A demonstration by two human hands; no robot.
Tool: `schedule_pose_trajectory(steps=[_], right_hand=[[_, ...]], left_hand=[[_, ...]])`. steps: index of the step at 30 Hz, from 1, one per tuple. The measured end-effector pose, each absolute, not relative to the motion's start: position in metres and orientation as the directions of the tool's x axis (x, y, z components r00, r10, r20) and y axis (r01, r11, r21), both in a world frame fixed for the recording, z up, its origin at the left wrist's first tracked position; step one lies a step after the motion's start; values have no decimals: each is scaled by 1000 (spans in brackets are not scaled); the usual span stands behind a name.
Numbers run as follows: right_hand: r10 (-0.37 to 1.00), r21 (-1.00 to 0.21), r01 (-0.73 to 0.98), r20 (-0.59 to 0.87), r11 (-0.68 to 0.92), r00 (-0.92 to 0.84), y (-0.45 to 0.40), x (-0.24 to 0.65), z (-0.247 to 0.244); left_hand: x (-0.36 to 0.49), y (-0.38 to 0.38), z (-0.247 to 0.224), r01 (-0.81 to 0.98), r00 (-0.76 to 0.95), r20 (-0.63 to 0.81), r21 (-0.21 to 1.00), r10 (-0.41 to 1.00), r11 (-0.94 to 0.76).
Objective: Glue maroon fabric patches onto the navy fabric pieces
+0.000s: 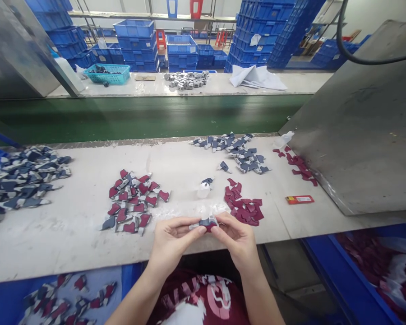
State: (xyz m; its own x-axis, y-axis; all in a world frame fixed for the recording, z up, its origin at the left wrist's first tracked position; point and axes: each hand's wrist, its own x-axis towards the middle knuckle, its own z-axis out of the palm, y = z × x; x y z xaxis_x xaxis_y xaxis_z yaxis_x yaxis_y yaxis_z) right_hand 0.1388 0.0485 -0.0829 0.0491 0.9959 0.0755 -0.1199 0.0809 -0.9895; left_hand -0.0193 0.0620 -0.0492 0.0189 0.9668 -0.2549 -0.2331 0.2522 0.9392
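Both my left hand (174, 241) and my right hand (237, 239) pinch a small stitched piece of grey and maroon fabric (206, 224) at the front edge of a white work table (61, 243). Just beyond my hands lies a pile of maroon cut pieces (243, 208), with a mixed maroon-and-grey pile (131, 201) to the left. A small white bottle (204, 190) stands between those piles, a dark piece resting on it. Farther back lies a pile of grey-blue pieces (233, 151). A large heap of patterned navy pieces (23, 183) lies at the far left.
A steel panel (358, 122) leans over the table's right side, above a red packet (299, 199). A green conveyor belt (138, 117) runs behind the table. Blue bins holding fabric pieces (368, 275) sit below the table's front edge, and stacked blue crates (138, 45) stand beyond.
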Motion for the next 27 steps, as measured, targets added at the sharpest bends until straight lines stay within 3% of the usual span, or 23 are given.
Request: schedule_pose_trajectory(steps=[11, 19, 27], right_hand=[[962, -978, 37, 207, 204, 180, 46, 130, -80], [953, -980, -70, 163, 186, 257, 47, 119, -82], [954, -980, -72, 162, 186, 254, 47, 115, -82]], left_hand=[[-12, 55, -63, -203, -84, -208, 961, 974, 188], [-7, 53, -54, -197, -119, -77, 979, 990, 52], [-5, 53, -50, -168, -169, -7, 986, 986, -22]])
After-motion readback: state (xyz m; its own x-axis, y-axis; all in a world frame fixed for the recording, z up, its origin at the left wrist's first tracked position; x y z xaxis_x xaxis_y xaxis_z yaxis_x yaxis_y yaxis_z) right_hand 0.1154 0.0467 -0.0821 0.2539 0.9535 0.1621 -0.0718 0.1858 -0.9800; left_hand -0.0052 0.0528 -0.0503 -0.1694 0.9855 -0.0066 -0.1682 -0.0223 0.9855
